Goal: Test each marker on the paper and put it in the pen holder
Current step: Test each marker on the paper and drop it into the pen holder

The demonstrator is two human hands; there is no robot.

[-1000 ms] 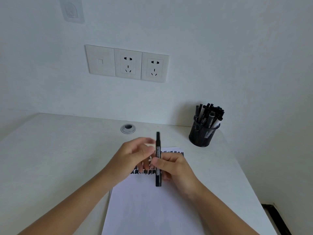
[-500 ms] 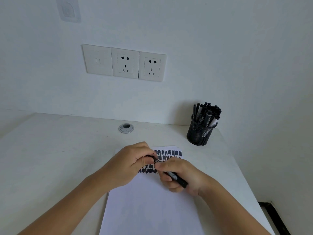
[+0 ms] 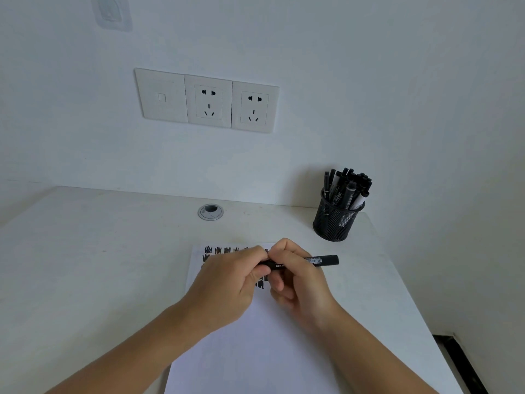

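A black marker (image 3: 321, 260) lies level above the white paper (image 3: 255, 345), its free end pointing right. My right hand (image 3: 301, 282) grips its barrel. My left hand (image 3: 230, 282) pinches the marker's left end, which the fingers hide, so the cap cannot be made out. Rows of black test strokes (image 3: 216, 251) cross the top of the sheet, partly behind my hands. The black mesh pen holder (image 3: 335, 221) stands at the back right of the desk, packed with several black markers (image 3: 348, 184).
The white desk (image 3: 93, 260) meets the wall at the back and drops off at its right edge (image 3: 409, 294). A round cable grommet (image 3: 210, 211) sits near the back. Wall sockets (image 3: 207, 100) hang above the desk.
The marker went from upright to slanted down-right, and now lies level pointing right. Both hands closed together on it and my left fingers took hold of its left end.
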